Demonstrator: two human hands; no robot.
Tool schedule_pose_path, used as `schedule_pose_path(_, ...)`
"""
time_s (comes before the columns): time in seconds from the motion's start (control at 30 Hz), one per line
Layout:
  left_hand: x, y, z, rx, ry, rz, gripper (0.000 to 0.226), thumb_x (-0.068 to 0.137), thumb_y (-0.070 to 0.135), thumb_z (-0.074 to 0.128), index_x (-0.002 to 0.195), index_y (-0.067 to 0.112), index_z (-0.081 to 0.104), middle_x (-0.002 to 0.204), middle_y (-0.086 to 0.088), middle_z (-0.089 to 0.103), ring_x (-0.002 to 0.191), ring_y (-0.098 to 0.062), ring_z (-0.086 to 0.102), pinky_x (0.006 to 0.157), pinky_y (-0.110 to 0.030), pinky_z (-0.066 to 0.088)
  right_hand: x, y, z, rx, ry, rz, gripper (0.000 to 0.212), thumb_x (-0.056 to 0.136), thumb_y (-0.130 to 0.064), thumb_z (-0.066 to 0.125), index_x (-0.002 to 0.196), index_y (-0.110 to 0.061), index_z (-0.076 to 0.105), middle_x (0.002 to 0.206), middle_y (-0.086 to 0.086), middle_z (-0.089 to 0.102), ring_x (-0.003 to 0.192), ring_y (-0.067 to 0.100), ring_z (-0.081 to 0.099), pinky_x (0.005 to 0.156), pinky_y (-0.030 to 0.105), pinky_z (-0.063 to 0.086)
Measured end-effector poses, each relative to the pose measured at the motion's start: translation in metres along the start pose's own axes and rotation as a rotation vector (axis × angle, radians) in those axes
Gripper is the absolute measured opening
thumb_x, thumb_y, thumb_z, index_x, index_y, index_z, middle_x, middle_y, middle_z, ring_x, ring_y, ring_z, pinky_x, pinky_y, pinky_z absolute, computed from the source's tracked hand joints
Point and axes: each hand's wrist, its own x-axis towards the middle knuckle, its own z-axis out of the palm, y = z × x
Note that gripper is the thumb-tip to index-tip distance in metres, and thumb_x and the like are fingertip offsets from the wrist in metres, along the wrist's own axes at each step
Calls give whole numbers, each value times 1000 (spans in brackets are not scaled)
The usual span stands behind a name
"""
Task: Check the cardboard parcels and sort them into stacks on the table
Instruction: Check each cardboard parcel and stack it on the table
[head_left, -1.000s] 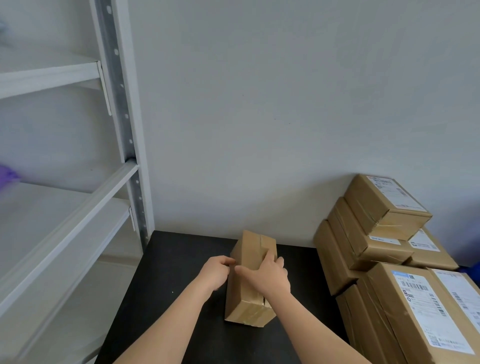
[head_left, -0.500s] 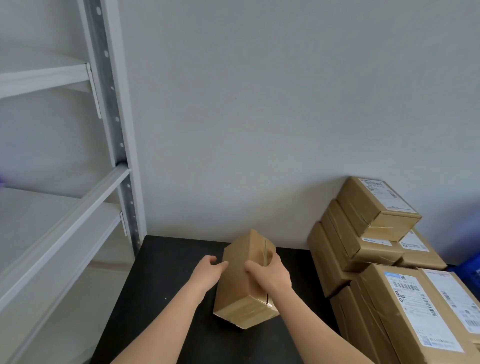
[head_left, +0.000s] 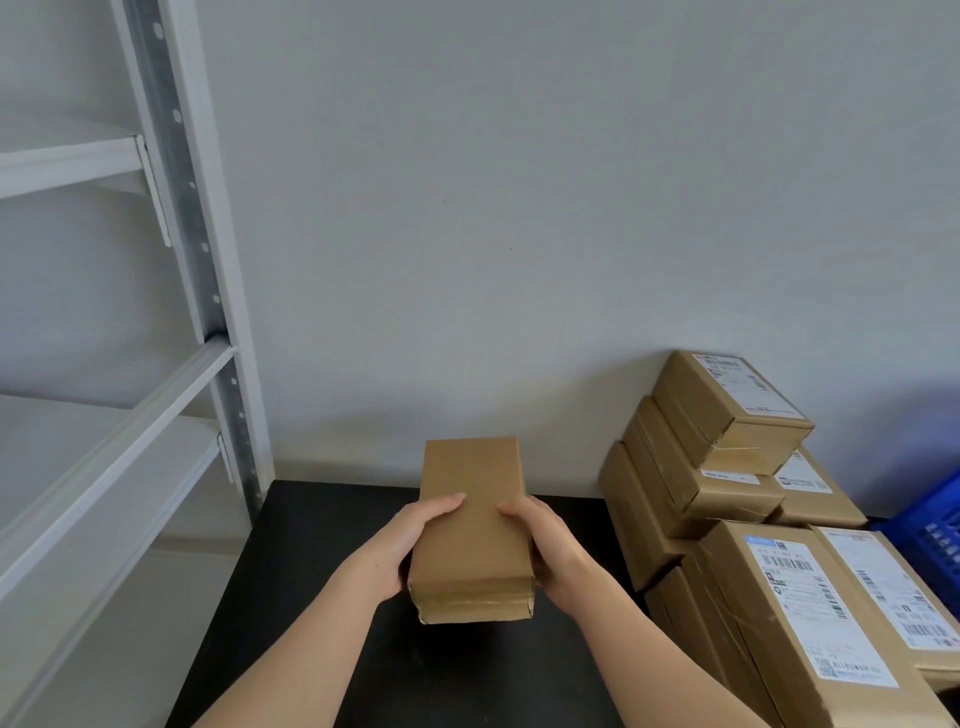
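In view were one left hand (head_left: 410, 545) and one right hand (head_left: 550, 551), one plain brown rectangular cardboard parcel (head_left: 470, 519), about seven stacked brown cardboard parcels (head_left: 691, 467), one black table (head_left: 322, 545), one white metal shelving unit (head_left: 197, 260) and one blue plastic crate (head_left: 930, 530).

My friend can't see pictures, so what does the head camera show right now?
A left hand and a right hand grip a plain brown cardboard parcel by its long sides over a black table. Stacks of labelled brown cardboard parcels stand on the right, a white metal shelf rack on the left.
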Motion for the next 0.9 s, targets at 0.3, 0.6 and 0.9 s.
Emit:
schedule_pose_path(0.3,-1,1,20,43,113,128,57,70,35,81,115,20,50,107,-7,64,94,-26,65,67,-35,52,-7,3,-3,13,96,-41,62,76,-31,72,131,-20,46,111,6,63,98,24,63,81,40,55)
schedule_pose_path(0.6,-3,-7,29,5,139,166,63,71,38,79,122,19,47,110,-7,63,96,-26,64,72,-37,53,-12,-1,-6,-20,149,-85,73,76,-33,71,140,-22,39,116,5,58,100,24,60,88,42,53)
schedule_pose_path(0.9,-5,-13,28,9,178,159,66,72,34,79,126,16,45,110,-7,63,94,-25,64,68,-36,53,-12,4,-4,-39,178,-98,77,74,-32,73,141,-21,36,117,5,57,100,25,60,90,45,52)
